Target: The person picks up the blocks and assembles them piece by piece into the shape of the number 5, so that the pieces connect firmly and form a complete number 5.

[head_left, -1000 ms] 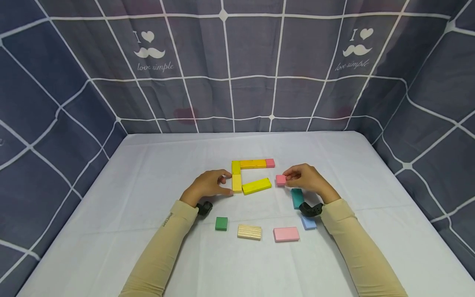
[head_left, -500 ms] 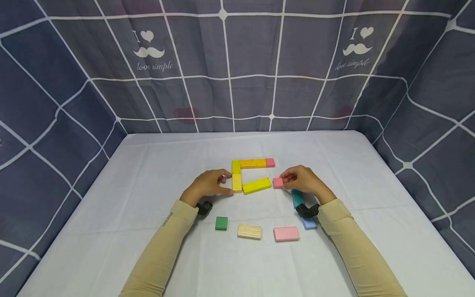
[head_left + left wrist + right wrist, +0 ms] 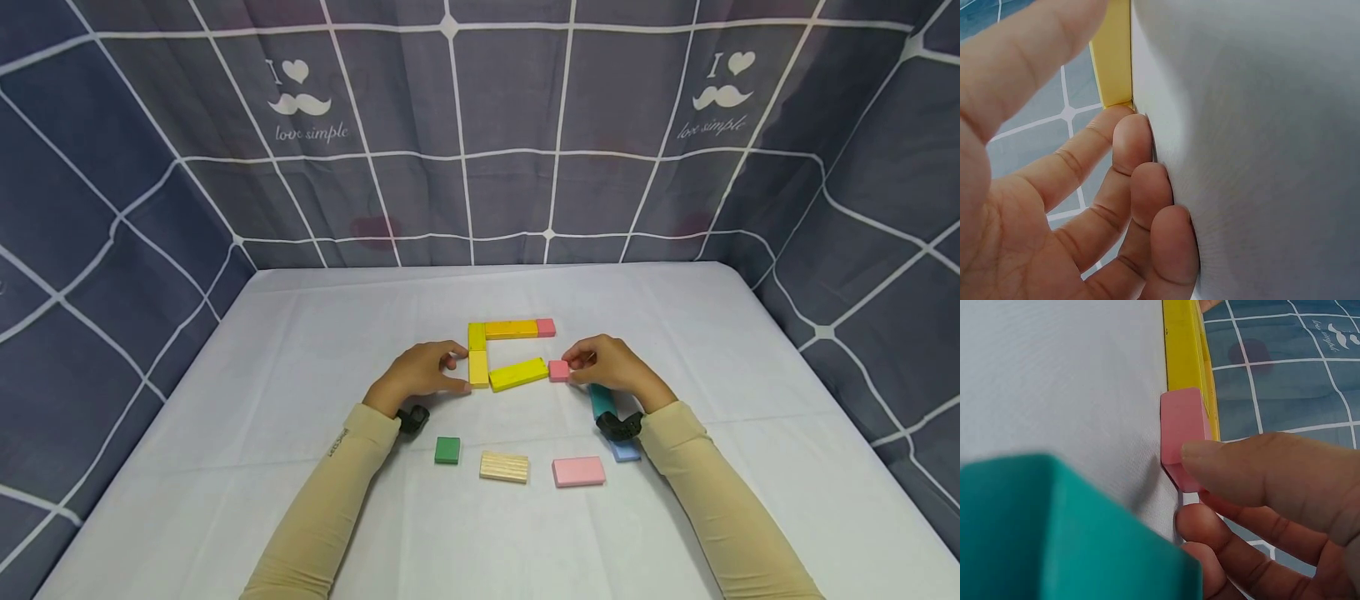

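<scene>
In the head view, my right hand (image 3: 611, 365) pinches a small pink block (image 3: 558, 371) by its right end. The pink block meets the right end of a slanted bright yellow block (image 3: 519, 374). The right wrist view has my thumb on the pink block (image 3: 1185, 425), fingers partly hidden behind. My left hand (image 3: 422, 369) holds a yellow block (image 3: 478, 369) at its left side, thumb and index finger near its two ends. The left wrist view shows the index fingertip against that yellow block (image 3: 1113, 56), the other fingers curled on the cloth.
Behind lie another yellow block (image 3: 477, 337), an orange-yellow block (image 3: 512, 330) and a small pink one (image 3: 545, 327), joined at a corner. A teal block (image 3: 602, 400) and a blue block (image 3: 625, 451) lie by my right wrist. Nearer are green (image 3: 447, 451), wooden (image 3: 504, 467) and pink (image 3: 578, 472) blocks.
My right hand has slid the small pink block left until it meets the bright yellow block's end. My left hand stays in place at the yellow block.
</scene>
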`<action>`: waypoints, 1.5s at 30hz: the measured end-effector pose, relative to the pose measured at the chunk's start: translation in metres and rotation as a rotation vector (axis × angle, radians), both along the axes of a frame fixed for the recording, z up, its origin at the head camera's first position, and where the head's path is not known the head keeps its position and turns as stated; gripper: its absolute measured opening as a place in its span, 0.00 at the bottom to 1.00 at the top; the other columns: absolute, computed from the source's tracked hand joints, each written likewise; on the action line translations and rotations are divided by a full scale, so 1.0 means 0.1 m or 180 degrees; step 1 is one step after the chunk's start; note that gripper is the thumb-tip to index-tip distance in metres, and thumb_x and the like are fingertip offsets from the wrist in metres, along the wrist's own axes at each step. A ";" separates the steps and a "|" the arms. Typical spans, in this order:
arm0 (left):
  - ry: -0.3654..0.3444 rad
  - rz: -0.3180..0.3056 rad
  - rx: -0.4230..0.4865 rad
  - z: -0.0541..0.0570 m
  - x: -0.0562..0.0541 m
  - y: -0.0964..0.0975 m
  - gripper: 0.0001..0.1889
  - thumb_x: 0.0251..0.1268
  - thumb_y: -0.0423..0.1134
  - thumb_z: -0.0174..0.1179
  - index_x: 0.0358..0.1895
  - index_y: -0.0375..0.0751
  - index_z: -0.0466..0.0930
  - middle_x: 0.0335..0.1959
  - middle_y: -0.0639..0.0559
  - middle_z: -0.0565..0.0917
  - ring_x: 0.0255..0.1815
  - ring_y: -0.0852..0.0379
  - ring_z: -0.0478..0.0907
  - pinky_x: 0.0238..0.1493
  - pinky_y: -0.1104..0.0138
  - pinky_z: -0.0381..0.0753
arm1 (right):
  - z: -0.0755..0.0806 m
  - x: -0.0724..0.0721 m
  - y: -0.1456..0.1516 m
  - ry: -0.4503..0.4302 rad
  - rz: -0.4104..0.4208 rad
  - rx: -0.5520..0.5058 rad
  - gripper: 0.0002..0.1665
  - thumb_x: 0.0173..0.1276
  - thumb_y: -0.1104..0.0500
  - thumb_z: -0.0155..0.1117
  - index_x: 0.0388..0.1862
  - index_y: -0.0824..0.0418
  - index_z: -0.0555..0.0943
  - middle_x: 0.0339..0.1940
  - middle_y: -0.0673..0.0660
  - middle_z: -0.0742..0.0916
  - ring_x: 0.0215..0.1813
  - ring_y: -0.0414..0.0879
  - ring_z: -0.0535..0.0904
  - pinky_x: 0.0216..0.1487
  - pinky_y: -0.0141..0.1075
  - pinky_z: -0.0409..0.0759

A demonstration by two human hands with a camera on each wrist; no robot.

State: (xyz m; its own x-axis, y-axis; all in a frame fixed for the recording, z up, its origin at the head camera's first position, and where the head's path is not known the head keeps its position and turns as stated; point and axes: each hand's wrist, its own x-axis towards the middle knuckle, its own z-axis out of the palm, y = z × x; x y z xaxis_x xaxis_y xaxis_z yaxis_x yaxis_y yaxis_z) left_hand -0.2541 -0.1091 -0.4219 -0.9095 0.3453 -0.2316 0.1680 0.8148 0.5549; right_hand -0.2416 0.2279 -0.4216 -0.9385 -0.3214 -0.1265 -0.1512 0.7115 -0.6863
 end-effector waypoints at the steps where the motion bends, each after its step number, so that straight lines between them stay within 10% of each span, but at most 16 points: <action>1: 0.0001 -0.0002 -0.0002 0.00 0.00 0.00 0.34 0.62 0.49 0.82 0.70 0.45 0.82 0.49 0.50 0.85 0.50 0.49 0.78 0.56 0.56 0.79 | 0.00 0.00 0.00 -0.0003 -0.0002 0.0000 0.15 0.68 0.67 0.77 0.52 0.69 0.89 0.38 0.56 0.87 0.42 0.50 0.78 0.49 0.41 0.80; 45: 0.0055 -0.0098 0.0052 0.03 0.01 -0.02 0.35 0.62 0.48 0.81 0.71 0.42 0.81 0.49 0.49 0.85 0.49 0.49 0.78 0.55 0.56 0.79 | 0.07 0.15 0.34 0.0231 0.0025 -0.0259 0.18 0.77 0.61 0.69 0.61 0.68 0.87 0.52 0.61 0.89 0.53 0.56 0.83 0.54 0.43 0.82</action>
